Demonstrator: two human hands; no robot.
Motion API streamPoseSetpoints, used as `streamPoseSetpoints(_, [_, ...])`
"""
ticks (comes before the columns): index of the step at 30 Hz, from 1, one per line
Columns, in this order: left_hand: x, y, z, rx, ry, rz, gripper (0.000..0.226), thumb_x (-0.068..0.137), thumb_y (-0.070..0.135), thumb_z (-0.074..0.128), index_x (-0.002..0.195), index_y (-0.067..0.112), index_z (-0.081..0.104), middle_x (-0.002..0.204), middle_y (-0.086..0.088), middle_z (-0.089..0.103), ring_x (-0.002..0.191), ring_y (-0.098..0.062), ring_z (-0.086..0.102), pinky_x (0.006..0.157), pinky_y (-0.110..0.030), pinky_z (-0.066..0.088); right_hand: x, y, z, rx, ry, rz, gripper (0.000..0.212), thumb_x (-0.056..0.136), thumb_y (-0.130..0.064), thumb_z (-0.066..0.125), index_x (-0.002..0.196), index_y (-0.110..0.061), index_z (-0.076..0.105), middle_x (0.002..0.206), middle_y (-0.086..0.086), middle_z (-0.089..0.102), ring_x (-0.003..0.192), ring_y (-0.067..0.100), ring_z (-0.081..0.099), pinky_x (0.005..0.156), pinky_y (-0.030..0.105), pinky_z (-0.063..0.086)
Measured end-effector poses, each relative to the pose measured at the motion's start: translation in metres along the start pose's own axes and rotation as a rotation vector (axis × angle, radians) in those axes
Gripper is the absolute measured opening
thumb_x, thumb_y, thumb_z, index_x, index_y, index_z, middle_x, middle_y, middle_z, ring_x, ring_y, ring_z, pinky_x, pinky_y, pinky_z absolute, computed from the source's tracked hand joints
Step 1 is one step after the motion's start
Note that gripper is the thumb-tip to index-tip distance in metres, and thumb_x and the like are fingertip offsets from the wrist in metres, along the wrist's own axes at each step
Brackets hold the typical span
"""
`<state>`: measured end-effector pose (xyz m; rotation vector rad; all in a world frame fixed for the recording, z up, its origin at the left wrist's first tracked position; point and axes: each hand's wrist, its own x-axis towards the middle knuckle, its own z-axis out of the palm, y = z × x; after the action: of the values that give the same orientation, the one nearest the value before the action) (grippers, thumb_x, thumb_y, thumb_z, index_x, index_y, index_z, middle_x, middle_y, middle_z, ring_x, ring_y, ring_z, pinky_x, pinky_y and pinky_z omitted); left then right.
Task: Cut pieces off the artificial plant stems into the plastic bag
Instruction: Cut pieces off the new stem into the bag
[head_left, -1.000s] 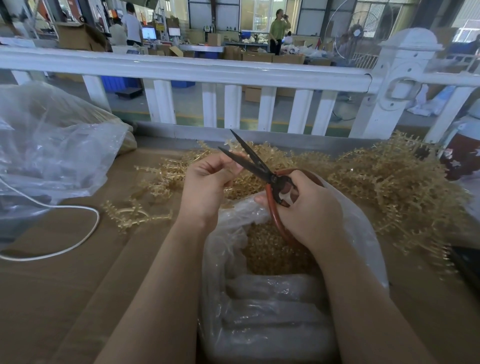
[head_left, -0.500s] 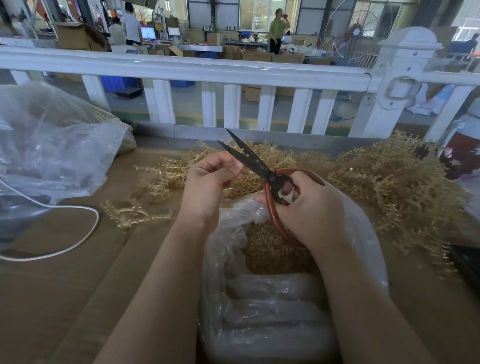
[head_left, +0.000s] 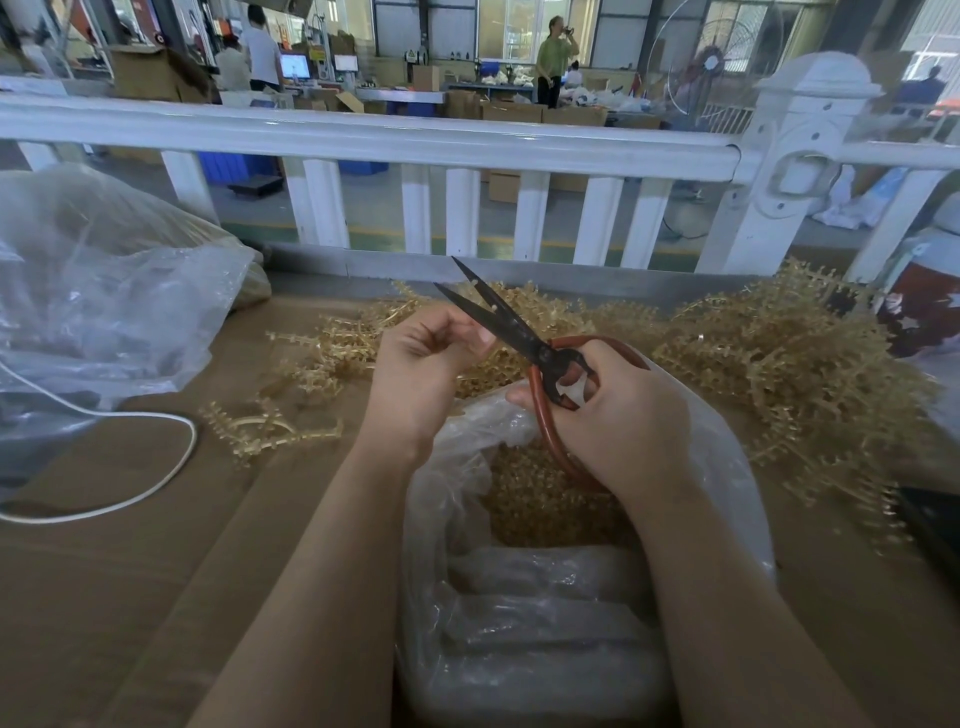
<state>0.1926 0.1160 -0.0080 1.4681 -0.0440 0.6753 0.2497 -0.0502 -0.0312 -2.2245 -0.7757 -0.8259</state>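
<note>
**Blades parted over the bag, stem at the left hand**

Head view: we grip the red looped handles of the dark-bladed scissors (head_left: 524, 343) in our right hand (head_left: 618, 415), fingers curled through and around the loops. The blades stand slightly apart, their long axis running up and to the left from the pivot, tips pointing toward the white railing (head_left: 363, 140). Our left hand (head_left: 421, 364) is clenched just left of the blades, thumb nearly touching the lower one; it seems to pinch a small tan piece of artificial plant stem, but the piece is mostly hidden in the fingers, so we cannot tell how it lies. The left hand is the nearer one to the cutting edges, and we judge the next snip depends on feeding the stem rightward between them.

The clear plastic bag (head_left: 727, 467) sits open directly beneath both hands, holding cut tan pieces (head_left: 535, 499). The heap of uncut tan plastic plant stems (head_left: 779, 364) lies on the brown counter (head_left: 156, 571) behind and to the right.

Compared with half a second earlier, the blades have narrowed somewhat, and the left hand's fingers have curled in more tightly; the bag and heap lie as they did.
</note>
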Motion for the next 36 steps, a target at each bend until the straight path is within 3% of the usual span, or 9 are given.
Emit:
streamPoseSetpoints(3, [0.0002, -0.0006, -0.0015, -0.001, -0.022, 0.003, 0.02, 0.09, -0.007, 0.06, 0.088, 0.011, 0.069, 0.083, -0.006, 0.062, 0.076, -0.011, 0.056, 0.07, -0.017, 0.047, -0.0003, 0.0008, 0.0017, 0.014, -0.018, 0.012, 0.057, 0.076, -0.075, 0.065, 0.082, -0.018, 0.067, 0.076, -0.011, 0.066, 0.068, 0.01, 0.059, 0.058, 0.03, 0.052])
streamPoseSetpoints(7, [-0.0005, 0.0007, -0.0005, -0.014, -0.053, 0.004, 0.02, 0.091, -0.007, 0.058, 0.086, 0.011, 0.066, 0.081, -0.007, 0.059, 0.074, -0.012, 0.053, 0.072, -0.02, 0.047, -0.0005, -0.0007, 0.0017, 0.094, -0.004, 0.017, 0.055, 0.074, -0.076, 0.063, 0.085, -0.022, 0.069, 0.08, -0.018, 0.063, 0.072, 0.002, 0.056, 0.062, 0.017, 0.046])
streamPoseSetpoints(12, [-0.0012, 0.0022, -0.0001, -0.035, -0.062, -0.033, 0.014, 0.092, -0.006, 0.059, 0.088, 0.007, 0.065, 0.082, -0.005, 0.062, 0.075, -0.01, 0.057, 0.072, -0.019, 0.048, -0.0001, -0.0002, 0.0018, 0.084, -0.018, 0.039, 0.057, 0.073, -0.077, 0.063, 0.085, -0.022, 0.069, 0.076, -0.017, 0.061, 0.068, 0.003, 0.055, 0.059, 0.016, 0.045])
streamPoseSetpoints(18, [0.0017, 0.0026, -0.0037, -0.14, 0.022, -0.104, 0.014, 0.098, 0.005, 0.051, 0.094, 0.007, 0.064, 0.076, -0.003, 0.067, 0.069, -0.015, 0.06, 0.068, -0.025, 0.048, 0.0, -0.0019, 0.0002, 0.063, -0.014, 0.028, 0.054, 0.074, -0.075, 0.065, 0.086, -0.022, 0.071, 0.077, -0.017, 0.061, 0.067, 0.005, 0.056, 0.059, 0.024, 0.05])
streamPoseSetpoints(23, [0.0017, 0.0026, -0.0057, -0.15, 0.049, -0.08, 0.017, 0.1, 0.005, 0.052, 0.094, 0.007, 0.068, 0.073, 0.001, 0.068, 0.066, -0.011, 0.058, 0.064, -0.02, 0.049, 0.0002, -0.0019, -0.0021, 0.057, -0.025, 0.034, 0.052, 0.073, -0.077, 0.063, 0.083, -0.026, 0.068, 0.074, -0.022, 0.054, 0.065, 0.0, 0.051, 0.057, 0.01, 0.038])
streamPoseSetpoints(27, [0.0026, 0.0028, -0.0022, -0.1, 0.103, -0.066, 0.014, 0.098, 0.003, 0.055, 0.092, 0.005, 0.067, 0.067, 0.003, 0.067, 0.059, -0.006, 0.056, 0.061, -0.018, 0.046, -0.0001, -0.0017, -0.0014, 0.061, -0.014, 0.017, 0.055, 0.073, -0.079, 0.061, 0.083, -0.025, 0.07, 0.074, -0.023, 0.052, 0.063, -0.001, 0.048, 0.056, 0.007, 0.034])
streamPoseSetpoints(32, [0.0029, -0.0006, -0.0012, -0.042, 0.133, -0.03, 0.017, 0.099, 0.0, 0.05, 0.09, -0.003, 0.064, 0.065, 0.003, 0.066, 0.06, -0.007, 0.058, 0.061, -0.018, 0.048, -0.0008, -0.0009, 0.0007, 0.066, -0.017, 0.032, 0.055, 0.072, -0.077, 0.064, 0.078, -0.022, 0.07, 0.071, -0.021, 0.055, 0.061, 0.001, 0.053, 0.056, 0.009, 0.04])
streamPoseSetpoints(36, [0.0015, -0.0026, -0.0005, 0.006, 0.105, 0.034, 0.017, 0.099, 0.0, 0.051, 0.095, -0.013, 0.061, 0.066, -0.003, 0.064, 0.06, -0.009, 0.057, 0.062, -0.019, 0.05, -0.0004, 0.0003, 0.0013, 0.052, -0.046, 0.042, 0.06, 0.072, -0.079, 0.06, 0.083, -0.021, 0.071, 0.074, -0.019, 0.06, 0.065, 0.003, 0.056, 0.059, 0.019, 0.05])
